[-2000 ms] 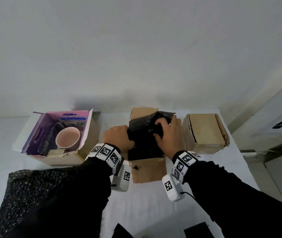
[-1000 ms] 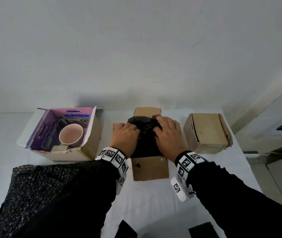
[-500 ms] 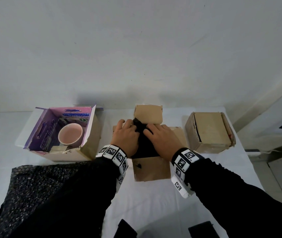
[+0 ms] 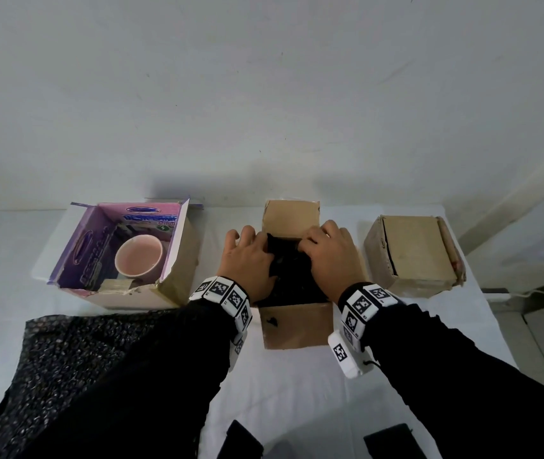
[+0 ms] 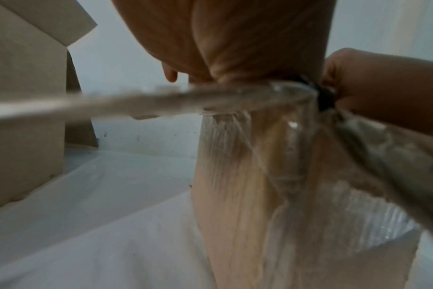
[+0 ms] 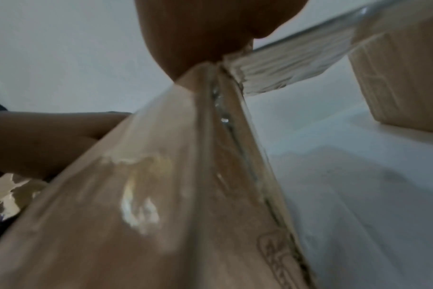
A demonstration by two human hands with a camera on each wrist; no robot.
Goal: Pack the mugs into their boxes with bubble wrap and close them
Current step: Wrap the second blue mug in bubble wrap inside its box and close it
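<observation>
A black bubble-wrap bundle [image 4: 292, 276] sits inside the open brown box [image 4: 297, 326] at the table's middle; the mug inside it is hidden. My left hand [image 4: 247, 256] lies flat on the bundle's left side, fingers out past the box edge. My right hand [image 4: 328, 256] rests on the right side, its fingertips curled into the wrap at the far end. In the left wrist view my right hand [image 5: 359, 82] pinches black wrap above the box's taped wall [image 5: 247, 176]. A pink mug [image 4: 138, 256] stands bare in the purple box [image 4: 178, 266] on the left.
A shut brown box [image 4: 416, 253] stands on the right, close to the table's right edge. A loose sheet of black bubble wrap [image 4: 75, 359] lies at the front left under my left sleeve. Two dark objects [image 4: 241, 440] sit at the near edge. A white wall rises behind.
The black bundle has gone down into the middle box. Both hands moved from gripping it above the opening to lying over it, and have spread slightly apart.
</observation>
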